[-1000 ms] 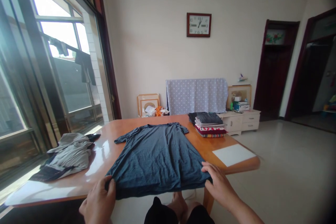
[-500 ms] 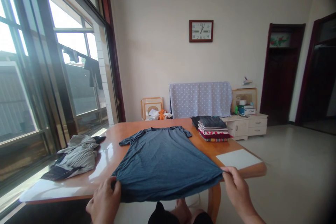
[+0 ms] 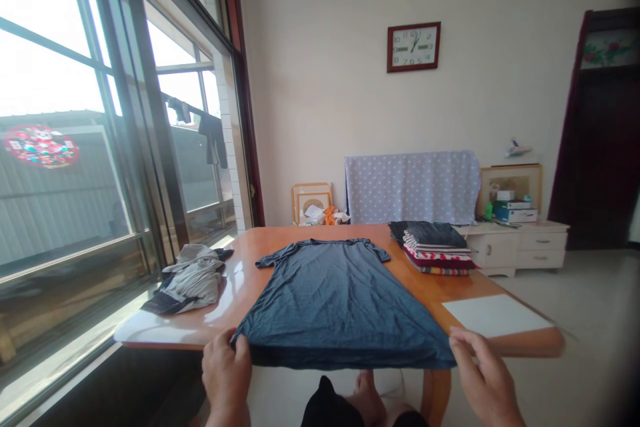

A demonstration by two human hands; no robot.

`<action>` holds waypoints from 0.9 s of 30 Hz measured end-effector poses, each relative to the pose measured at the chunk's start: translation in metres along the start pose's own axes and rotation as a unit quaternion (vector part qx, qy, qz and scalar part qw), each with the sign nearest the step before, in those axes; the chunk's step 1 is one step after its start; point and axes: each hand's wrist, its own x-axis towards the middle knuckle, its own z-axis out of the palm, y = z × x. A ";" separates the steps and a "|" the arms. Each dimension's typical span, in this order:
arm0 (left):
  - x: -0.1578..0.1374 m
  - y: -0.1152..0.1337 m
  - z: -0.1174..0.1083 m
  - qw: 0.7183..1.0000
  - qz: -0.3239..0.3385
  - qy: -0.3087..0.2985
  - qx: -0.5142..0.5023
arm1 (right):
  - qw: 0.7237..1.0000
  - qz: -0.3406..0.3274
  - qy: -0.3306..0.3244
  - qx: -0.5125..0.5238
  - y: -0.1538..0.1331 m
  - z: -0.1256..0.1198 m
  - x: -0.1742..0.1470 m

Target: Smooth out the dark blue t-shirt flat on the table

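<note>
A dark blue-grey T-shirt (image 3: 340, 300) lies spread on the wooden table, its collar at the far side and its hem hanging a little past the near edge. My left hand (image 3: 227, 370) is closed on the hem's left corner, thumb and fingers pinching the cloth. At the opposite corner, my right hand (image 3: 485, 373) has its thumb and forefinger on the hem's edge; the exact grip is partly hidden. Creases run across the lower half of the shirt.
On the orange-brown table (image 3: 240, 273) are a rumpled grey and dark garment (image 3: 195, 280) at left, a stack of folded clothes (image 3: 435, 250) at back right, and a white sheet (image 3: 495, 315) at right. Windows (image 3: 65, 193) flank the left side; a white cabinet (image 3: 540, 247) stands behind.
The view has turned left, so the room appears shifted right. The shirt's right hem corner has dropped lower and the cloth looks less stretched. Both hands stay at the hem corners.
</note>
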 end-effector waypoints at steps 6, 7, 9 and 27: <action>0.000 0.004 -0.003 0.997 -0.043 -0.031 0.051 | 0.991 -0.114 -0.046 -0.043 -0.046 0.016 0.015; 0.000 0.004 -0.003 0.997 -0.046 -0.042 0.055 | 0.988 -0.128 -0.064 -0.060 -0.050 0.020 0.016; 0.001 0.004 -0.005 0.995 -0.050 -0.066 0.059 | 0.980 -0.141 -0.094 -0.104 -0.053 0.028 0.013; 0.016 -0.020 0.003 0.993 -0.091 -0.034 -0.066 | 0.953 -0.114 -0.136 -0.246 -0.039 0.031 0.015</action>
